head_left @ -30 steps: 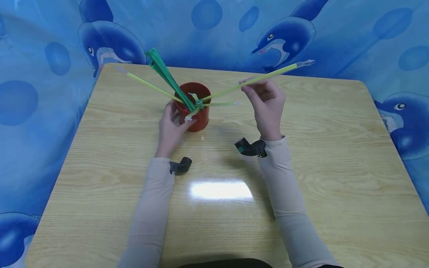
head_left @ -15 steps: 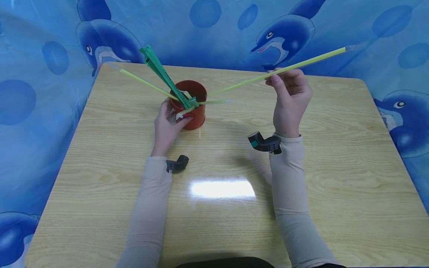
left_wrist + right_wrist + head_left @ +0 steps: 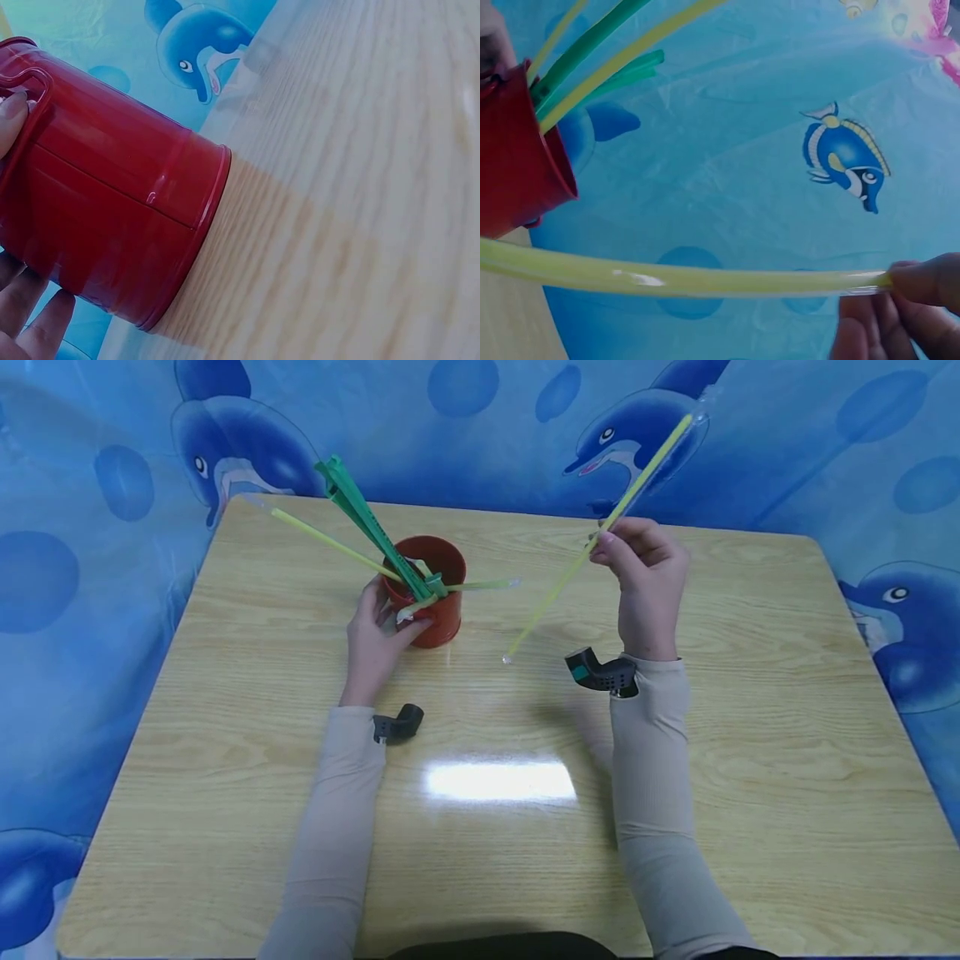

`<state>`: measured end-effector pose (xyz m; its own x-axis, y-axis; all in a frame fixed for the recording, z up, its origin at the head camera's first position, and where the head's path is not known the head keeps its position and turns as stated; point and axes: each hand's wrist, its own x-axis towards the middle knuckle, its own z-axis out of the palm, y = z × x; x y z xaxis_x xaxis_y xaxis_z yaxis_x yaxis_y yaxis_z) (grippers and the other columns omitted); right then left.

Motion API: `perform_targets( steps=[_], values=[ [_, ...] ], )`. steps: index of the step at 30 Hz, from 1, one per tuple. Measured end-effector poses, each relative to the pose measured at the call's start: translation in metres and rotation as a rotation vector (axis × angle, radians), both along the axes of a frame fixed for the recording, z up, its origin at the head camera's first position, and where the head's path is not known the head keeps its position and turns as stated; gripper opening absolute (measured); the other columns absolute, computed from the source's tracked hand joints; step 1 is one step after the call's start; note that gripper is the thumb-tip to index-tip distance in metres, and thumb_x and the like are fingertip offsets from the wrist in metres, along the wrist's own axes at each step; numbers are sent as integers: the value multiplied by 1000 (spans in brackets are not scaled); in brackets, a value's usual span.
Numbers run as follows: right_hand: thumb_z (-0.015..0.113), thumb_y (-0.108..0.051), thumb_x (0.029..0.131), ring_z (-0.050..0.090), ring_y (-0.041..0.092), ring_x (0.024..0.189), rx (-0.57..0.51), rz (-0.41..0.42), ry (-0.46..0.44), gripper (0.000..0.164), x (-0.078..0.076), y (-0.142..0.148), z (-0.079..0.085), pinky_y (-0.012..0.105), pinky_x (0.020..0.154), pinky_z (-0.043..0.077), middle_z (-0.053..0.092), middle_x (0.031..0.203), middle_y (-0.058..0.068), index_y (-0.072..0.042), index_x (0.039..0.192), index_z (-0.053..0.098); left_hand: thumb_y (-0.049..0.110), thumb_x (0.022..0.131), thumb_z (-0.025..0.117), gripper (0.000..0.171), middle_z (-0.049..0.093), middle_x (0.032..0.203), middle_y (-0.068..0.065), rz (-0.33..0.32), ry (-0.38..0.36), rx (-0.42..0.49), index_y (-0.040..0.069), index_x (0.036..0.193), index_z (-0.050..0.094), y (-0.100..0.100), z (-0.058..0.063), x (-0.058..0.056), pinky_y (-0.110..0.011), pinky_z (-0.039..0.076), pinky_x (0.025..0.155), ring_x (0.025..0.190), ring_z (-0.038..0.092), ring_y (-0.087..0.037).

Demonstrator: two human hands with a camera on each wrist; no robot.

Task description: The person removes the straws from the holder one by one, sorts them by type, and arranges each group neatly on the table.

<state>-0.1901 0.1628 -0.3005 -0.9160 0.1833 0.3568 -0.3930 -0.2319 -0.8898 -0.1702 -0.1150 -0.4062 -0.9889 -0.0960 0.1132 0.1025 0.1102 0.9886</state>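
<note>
My left hand point(image 3: 372, 647) grips a small red bucket point(image 3: 446, 620) standing on the table, fingers at its left side and thumb at the front. In the left wrist view, the thumb lies by a handle on the bucket wall point(image 3: 120, 180). Green straws point(image 3: 369, 525) lean out of the bucket to the upper left, with yellow straws point(image 3: 322, 537) spreading to either side. My right hand point(image 3: 651, 583) pinches a yellow straw in clear wrapping point(image 3: 647, 474) between thumb and fingers, right of the bucket. That straw slants, its lower end pointing toward me.
The light wood table point(image 3: 772, 710) reaches to both sides and toward me. Behind it hangs a blue sheet point(image 3: 510, 477) printed with dolphins. A bright light reflection lies on the tabletop in front of the bucket.
My right hand has moved right, drawing the yellow straw away from the bucket. The straw has then swung steeper, lower end toward me. My left hand stays on the bucket.
</note>
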Motion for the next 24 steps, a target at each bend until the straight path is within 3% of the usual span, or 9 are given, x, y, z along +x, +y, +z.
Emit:
perform_targets(
  steps=[6, 14, 24],
  values=[
    [66, 3, 85, 63, 19, 70, 99, 104, -157, 4, -8, -4, -13, 27, 70, 56, 67, 81, 12, 4, 87, 69, 13, 82, 74, 75, 39, 146, -4, -7, -8, -9, 10, 144, 33, 1, 1, 0, -26, 36, 106, 133, 37, -14],
    [64, 2, 87, 63, 17, 69, 217, 229, -349, 5, -21, -15, -44, 25, 67, 56, 66, 79, 7, 1, 88, 69, 12, 81, 74, 73, 41, 145, -4, -9, 23, -20, 10, 143, 35, 3, 0, 0, -27, 37, 106, 132, 39, -14],
    [62, 3, 88, 63, 14, 69, 363, 270, -477, 9, -31, -30, -85, 32, 70, 58, 66, 80, 5, 10, 93, 64, 11, 82, 74, 74, 40, 146, -5, -17, 16, -10, 10, 143, 34, 4, -1, 2, -30, 37, 106, 132, 38, -15]
  ],
)
